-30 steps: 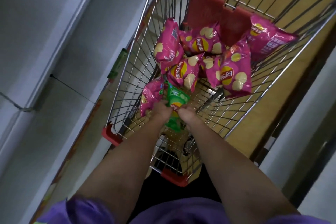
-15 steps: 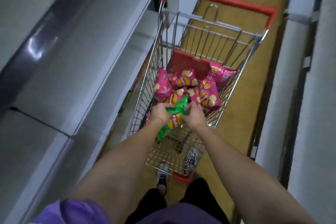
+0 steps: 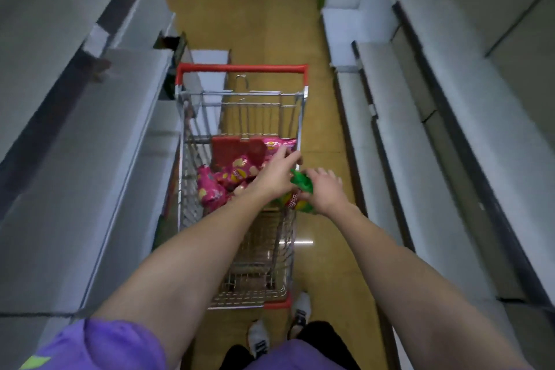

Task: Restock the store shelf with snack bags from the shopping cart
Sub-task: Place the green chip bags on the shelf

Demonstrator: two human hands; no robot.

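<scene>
A green snack bag [image 3: 301, 185] hangs above the right rim of the wire shopping cart [image 3: 240, 95]. My right hand [image 3: 323, 193] grips it from the right, thumb on the bag. On the bag's left side lies my left hand [image 3: 274, 175], its fingers stretched straight towards the cart's far right corner. Several pink snack bags [image 3: 237, 174] lie heaped in the cart's basket beside a red child-seat flap [image 3: 228, 149]. The lower part of the green bag is partly hidden by my hands.
Grey store shelves run along the left [image 3: 90, 159] and the right [image 3: 405, 144] of a narrow aisle with a yellow floor [image 3: 321, 135]. The cart stands between them, its red handle [image 3: 240, 68] at the far end. My feet [image 3: 300, 309] are near the cart's front.
Both hands lifted the green bag out of the basket and carried it right, over the cart's rim. My left hand's fingers straightened. The view rose and now takes in the whole aisle.
</scene>
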